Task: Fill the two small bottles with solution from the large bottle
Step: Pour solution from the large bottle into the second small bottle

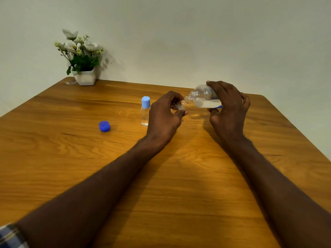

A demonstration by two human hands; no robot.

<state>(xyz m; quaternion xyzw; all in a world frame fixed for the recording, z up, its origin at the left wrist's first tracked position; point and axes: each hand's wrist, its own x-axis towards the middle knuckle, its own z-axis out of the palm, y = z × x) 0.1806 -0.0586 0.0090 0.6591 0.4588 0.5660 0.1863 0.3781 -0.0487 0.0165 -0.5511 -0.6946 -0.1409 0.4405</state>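
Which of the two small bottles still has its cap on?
The small bottle standing on the table left of the left hand; the other, held in that hand, is uncapped.

White flower pot (84, 78) at far-left corner of wooden table (179, 194).

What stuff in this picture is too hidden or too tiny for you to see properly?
- Head view: the small bottle in the left hand is mostly covered by fingers; its fill level is hidden.
- The large bottle has its label and base behind the right hand.
- No stream between the two necks can be made out; too small.
- A sleeve is cut off by the bottom-left edge.
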